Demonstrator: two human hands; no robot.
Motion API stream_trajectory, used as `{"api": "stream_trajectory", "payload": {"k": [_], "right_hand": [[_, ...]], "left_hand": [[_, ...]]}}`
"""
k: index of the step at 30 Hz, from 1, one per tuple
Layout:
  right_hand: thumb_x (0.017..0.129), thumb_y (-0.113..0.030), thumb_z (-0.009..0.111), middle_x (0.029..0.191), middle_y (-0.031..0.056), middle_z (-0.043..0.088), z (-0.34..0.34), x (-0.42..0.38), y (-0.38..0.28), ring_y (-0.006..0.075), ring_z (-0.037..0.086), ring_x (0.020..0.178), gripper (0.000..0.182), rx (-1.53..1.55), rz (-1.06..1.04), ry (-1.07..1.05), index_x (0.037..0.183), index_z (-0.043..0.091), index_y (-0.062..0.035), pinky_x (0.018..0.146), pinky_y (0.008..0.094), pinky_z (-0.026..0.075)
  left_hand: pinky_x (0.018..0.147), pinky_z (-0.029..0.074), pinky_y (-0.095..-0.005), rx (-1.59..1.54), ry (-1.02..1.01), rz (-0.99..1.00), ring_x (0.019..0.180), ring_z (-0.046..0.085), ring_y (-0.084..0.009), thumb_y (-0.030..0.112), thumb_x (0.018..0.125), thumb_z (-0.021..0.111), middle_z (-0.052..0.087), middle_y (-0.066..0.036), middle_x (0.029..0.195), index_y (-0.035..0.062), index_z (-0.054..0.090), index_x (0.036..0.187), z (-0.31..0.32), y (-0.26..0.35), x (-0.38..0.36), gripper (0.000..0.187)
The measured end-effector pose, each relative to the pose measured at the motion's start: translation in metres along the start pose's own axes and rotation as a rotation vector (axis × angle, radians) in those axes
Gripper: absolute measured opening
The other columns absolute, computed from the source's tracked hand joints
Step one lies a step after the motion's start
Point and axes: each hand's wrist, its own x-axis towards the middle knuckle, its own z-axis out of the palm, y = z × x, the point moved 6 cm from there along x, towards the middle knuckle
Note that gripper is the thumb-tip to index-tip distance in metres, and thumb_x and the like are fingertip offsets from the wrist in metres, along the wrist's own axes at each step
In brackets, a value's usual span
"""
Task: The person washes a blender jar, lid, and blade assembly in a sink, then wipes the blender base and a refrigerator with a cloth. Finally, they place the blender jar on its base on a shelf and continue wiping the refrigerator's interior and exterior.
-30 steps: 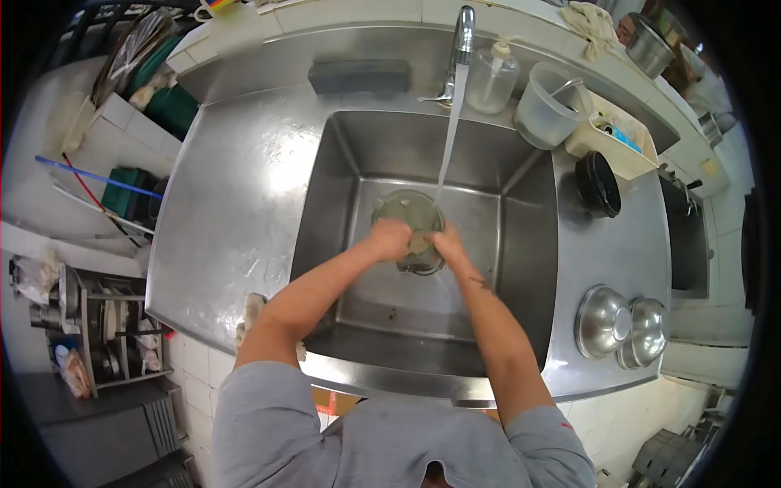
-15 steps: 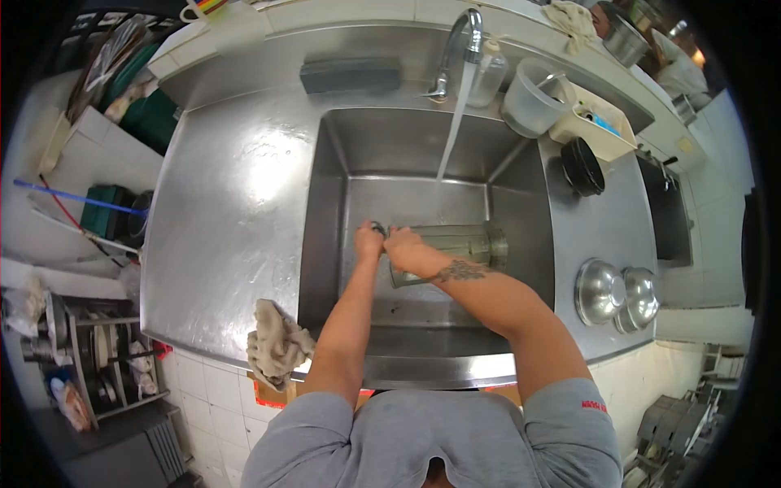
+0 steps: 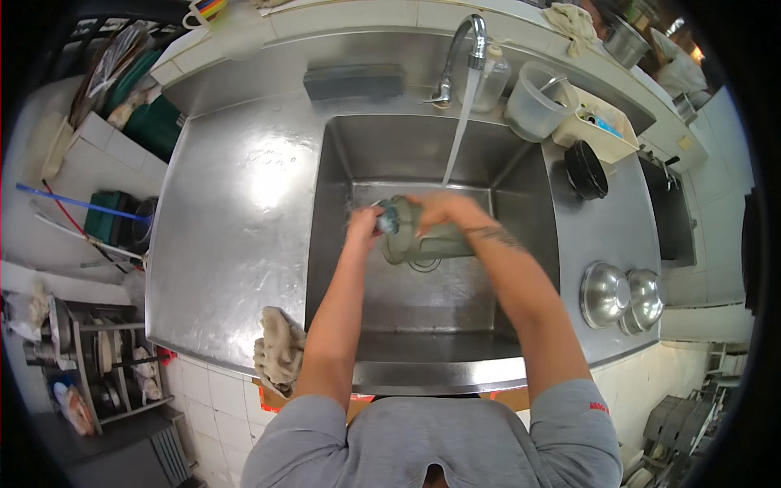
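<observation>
In the steel sink (image 3: 407,309), a clear greenish container (image 3: 443,242) lies on its side in the air or near the sink floor, its round end toward the left. My right hand (image 3: 439,211) is closed around its upper side. My left hand (image 3: 366,224) grips a small grey-green scrubber (image 3: 387,217) at that round end. Behind them, water (image 3: 460,134) runs from the curved faucet (image 3: 478,49) into the sink.
A crumpled cloth (image 3: 279,351) hangs at the counter's front edge. On the right are two metal bowls (image 3: 604,294), black bowls (image 3: 586,169), a plastic tub (image 3: 538,102) and a cream bin (image 3: 606,146). A grey block (image 3: 354,82) stands behind the sink.
The container has turned and moved left, its round end now facing my left hand. My right hand has shifted up and right onto its side. The scrubber shows more clearly.
</observation>
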Motion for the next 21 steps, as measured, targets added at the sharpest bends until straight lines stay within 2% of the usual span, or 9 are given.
{"api": "stream_trajectory", "payload": {"k": [3,6,7,10,11,14,17,20,21], "right_hand": [[0.059,-0.04,0.075,0.116,0.0146,0.054,0.004,-0.01,0.055,0.0219,0.057,0.098,0.1,0.838,0.06,-0.131,0.14,0.024,-0.0118,0.071,0.0323,0.048],[0.064,-0.036,0.069,0.114,0.0129,0.054,0.021,-0.02,0.055,0.0187,0.054,0.1,0.092,1.022,0.108,0.244,0.141,0.023,-0.0128,0.07,0.0291,0.047],[0.066,-0.024,0.064,0.116,0.0131,0.053,0.031,-0.025,0.054,0.0185,0.052,0.104,0.084,1.049,0.165,0.205,0.14,0.026,-0.0122,0.077,0.0298,0.045],[0.067,-0.015,0.057,0.121,0.0127,0.051,0.092,-0.013,0.086,0.0188,0.05,0.108,0.076,1.17,0.02,0.484,0.138,0.03,-0.011,0.084,0.0317,0.044],[0.069,-0.008,0.053,0.125,0.0155,0.05,0.098,-0.012,0.093,0.0232,0.05,0.111,0.069,1.05,-0.108,0.645,0.136,0.034,-0.0132,0.089,0.033,0.041],[0.07,-0.006,0.049,0.124,0.0181,0.049,0.091,-0.037,0.08,0.0278,0.048,0.112,0.067,0.799,0.012,0.563,0.135,0.035,-0.0167,0.095,0.036,0.036],[0.072,-0.004,0.047,0.129,0.0161,0.045,0.099,-0.029,0.067,0.0315,0.044,0.116,0.062,0.621,0.127,0.603,0.132,0.039,-0.0172,0.101,0.0359,0.028],[0.074,-0.008,0.045,0.107,0.0164,0.054,0.098,-0.033,0.044,0.0311,0.051,0.099,0.056,0.431,-0.043,0.611,0.129,0.042,-0.0172,0.099,0.0407,0.028],[0.074,-0.008,0.045,0.102,0.0161,0.054,0.097,-0.039,0.038,0.0308,0.051,0.095,0.052,0.465,-0.088,0.653,0.126,0.044,-0.0146,0.093,0.0401,0.032]], "left_hand": [[0.059,0.048,-0.037,-0.108,-0.173,0.043,0.071,0.057,-0.0241,0.001,0.073,0.055,0.057,-0.013,0.083,-0.005,0.053,0.097,0.052,0.01,0.006,0.025],[0.067,0.048,-0.0376,-0.038,-0.236,-0.01,0.08,0.059,-0.0271,-0.003,0.071,0.052,0.058,-0.015,0.085,-0.0042,0.057,0.099,0.098,-0.013,0.015,0.028],[0.069,0.048,-0.038,0.022,-0.246,-0.035,0.082,0.059,-0.0287,-0.004,0.07,0.052,0.059,-0.015,0.085,-0.003,0.059,0.099,0.104,-0.024,0.019,0.03],[0.075,0.047,-0.039,0.988,-0.476,0.309,0.084,0.059,-0.0317,-0.004,0.067,0.049,0.06,-0.014,0.086,0.004,0.062,0.101,0.106,-0.047,0.012,0.037],[0.081,0.046,-0.0407,1.295,-0.602,0.61,0.087,0.058,-0.0327,0.0,0.07,0.05,0.061,-0.012,0.093,0.0083,0.065,0.099,0.111,-0.065,0.021,0.033],[0.085,0.044,-0.0405,1.641,-0.547,0.537,0.099,0.054,-0.0294,0.006,0.073,0.052,0.059,-0.013,0.103,0.0069,0.065,0.097,0.1,-0.094,0.018,0.028],[0.09,0.042,-0.0403,1.974,-0.462,0.493,0.111,0.051,-0.0262,0.011,0.076,0.054,0.058,-0.014,0.113,0.0055,0.066,0.095,0.098,-0.105,0.014,0.024],[0.091,0.042,-0.0403,1.711,-0.433,0.242,0.11,0.052,-0.0278,0.014,0.082,0.048,0.059,-0.015,0.11,0.0068,0.064,0.1,0.065,-0.202,0.07,0.025],[0.089,0.044,-0.0386,1.78,-0.412,0.089,0.108,0.053,-0.0288,0.017,0.084,0.047,0.058,-0.016,0.112,0.0046,0.058,0.11,0.073,-0.162,0.049,0.031]]}}
